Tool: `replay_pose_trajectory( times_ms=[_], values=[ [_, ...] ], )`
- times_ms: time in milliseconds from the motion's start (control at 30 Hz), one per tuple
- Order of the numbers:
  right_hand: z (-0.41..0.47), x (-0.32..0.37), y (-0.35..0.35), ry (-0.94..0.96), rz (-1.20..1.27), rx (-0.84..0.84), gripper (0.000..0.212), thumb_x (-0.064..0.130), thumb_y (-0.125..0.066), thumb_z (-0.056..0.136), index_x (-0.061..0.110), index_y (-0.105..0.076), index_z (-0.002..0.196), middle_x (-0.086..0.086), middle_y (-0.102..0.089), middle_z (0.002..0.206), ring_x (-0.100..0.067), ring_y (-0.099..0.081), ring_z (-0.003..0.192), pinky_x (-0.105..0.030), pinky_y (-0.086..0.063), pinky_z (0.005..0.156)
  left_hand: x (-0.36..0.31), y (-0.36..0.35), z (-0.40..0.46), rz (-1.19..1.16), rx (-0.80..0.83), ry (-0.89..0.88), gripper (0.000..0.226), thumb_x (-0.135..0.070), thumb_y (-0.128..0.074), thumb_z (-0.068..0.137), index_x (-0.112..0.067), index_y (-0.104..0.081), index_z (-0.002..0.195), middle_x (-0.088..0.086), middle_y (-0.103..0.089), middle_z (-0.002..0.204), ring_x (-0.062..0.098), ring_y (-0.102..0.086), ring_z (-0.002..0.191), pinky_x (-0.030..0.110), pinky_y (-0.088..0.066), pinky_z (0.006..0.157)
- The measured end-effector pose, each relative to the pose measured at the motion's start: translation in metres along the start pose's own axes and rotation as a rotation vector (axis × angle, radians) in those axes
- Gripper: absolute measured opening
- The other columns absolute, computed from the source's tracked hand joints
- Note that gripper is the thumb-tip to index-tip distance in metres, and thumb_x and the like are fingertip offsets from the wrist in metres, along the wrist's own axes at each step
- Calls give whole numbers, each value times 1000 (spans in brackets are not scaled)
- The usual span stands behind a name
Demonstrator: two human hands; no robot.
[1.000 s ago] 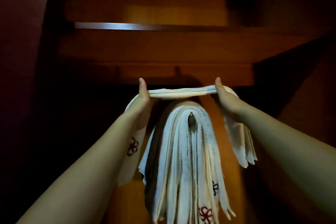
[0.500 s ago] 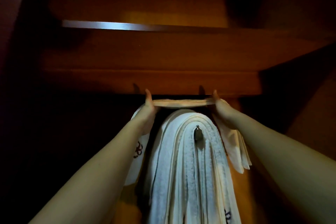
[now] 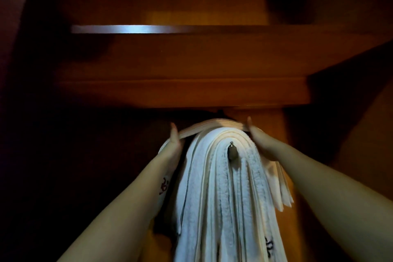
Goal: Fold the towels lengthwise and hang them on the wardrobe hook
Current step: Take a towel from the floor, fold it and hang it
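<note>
A folded cream towel (image 3: 214, 126) stretches between both my hands just above a thick bundle of white towels (image 3: 221, 198) draped over the wardrobe hook (image 3: 232, 152), whose metal tip pokes out at the front. My left hand (image 3: 175, 141) grips the towel's left part, thumb on top. My right hand (image 3: 258, 140) holds its right part, thumb up. The towel's ends hang down behind each wrist, and a dark red flower mark shows on the left end. The held towel's middle touches the top of the bundle.
A wooden wardrobe surrounds the hook: a thick shelf edge (image 3: 180, 93) runs right above my hands, with a shiny rail (image 3: 136, 28) higher up. Dark wardrobe sides stand left and right.
Both hands have carried the stretched towel down and back onto the top of the hanging bundle, and the hands have come closer together. The camera has moved nearer.
</note>
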State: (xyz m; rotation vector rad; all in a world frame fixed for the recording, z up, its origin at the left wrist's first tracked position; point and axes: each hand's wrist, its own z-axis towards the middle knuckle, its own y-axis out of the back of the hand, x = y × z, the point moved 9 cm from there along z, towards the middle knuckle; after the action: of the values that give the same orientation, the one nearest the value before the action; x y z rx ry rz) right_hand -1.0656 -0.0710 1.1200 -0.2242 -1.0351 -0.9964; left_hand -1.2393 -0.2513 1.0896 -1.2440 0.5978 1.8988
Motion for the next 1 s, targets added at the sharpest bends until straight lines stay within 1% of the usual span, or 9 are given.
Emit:
replay_pose_trajectory(
  times_ms=[133,233,333,433,533,633,700,800,1000],
  values=[
    [-42,-2,-12,45,0,27,52,57,-18,101,34,-53,131,4,-56,135,-18,-49,131,-25,-41,101,41,5,-7,68,-4,-27,113,-102,-22,62,-25,-57,138,3,-67,127,19,-62,118,40,-42,110],
    [-64,-5,5,129,-84,-116,42,29,-25,110,14,-49,141,4,-49,125,-11,-44,118,-2,-38,70,38,23,-33,367,-170,-220,68,-78,-38,87,-34,-60,134,-6,-62,133,15,-56,124,38,-39,110],
    [-72,-17,28,270,-418,-320,32,22,-52,103,14,-60,132,-3,-61,132,-15,-53,119,-17,-36,84,21,26,-62,807,-390,-532,31,-25,-53,100,-20,-62,130,-1,-64,129,21,-58,118,35,-48,96],
    [-78,-31,32,336,-715,-433,39,30,-65,95,14,-56,129,-6,-54,128,-23,-49,118,-31,-36,94,18,23,-77,1252,-597,-775,28,-13,-65,86,-12,-60,114,10,-59,106,31,-57,95,40,-46,76],
    [-83,-38,46,228,-803,-576,65,52,-58,90,15,-43,142,-12,-41,139,-33,-37,128,-45,-29,105,26,44,-67,1305,-693,-632,64,-18,-74,76,-10,-45,132,22,-47,129,40,-44,115,51,-39,95],
    [-69,-64,57,11,-756,-484,77,52,-65,88,19,-35,150,-12,-34,151,-34,-32,138,-45,-28,110,53,78,-45,899,-564,-226,75,-22,-71,81,-11,-38,147,18,-43,145,35,-43,130,48,-36,108],
    [-62,-83,55,-127,-741,-297,62,42,-64,92,14,-46,144,-15,-48,143,-34,-47,128,-37,-42,96,72,83,-44,559,-395,-28,42,-15,-65,86,-11,-61,128,16,-65,120,30,-63,105,44,-52,92],
    [-69,-104,54,-198,-724,-184,28,24,-56,98,8,-62,121,-12,-65,105,-23,-58,80,-26,-37,57,73,87,-51,697,-347,-28,20,-13,-61,89,-20,-70,106,9,-72,96,25,-67,84,40,-56,76],
    [-79,-133,28,-135,-687,-113,27,25,-48,103,16,-64,124,-17,-67,116,-27,-59,90,-28,-38,68,96,72,-57,667,-275,20,22,-7,-58,90,-24,-69,98,2,-70,85,16,-65,76,33,-56,64]
  ],
)
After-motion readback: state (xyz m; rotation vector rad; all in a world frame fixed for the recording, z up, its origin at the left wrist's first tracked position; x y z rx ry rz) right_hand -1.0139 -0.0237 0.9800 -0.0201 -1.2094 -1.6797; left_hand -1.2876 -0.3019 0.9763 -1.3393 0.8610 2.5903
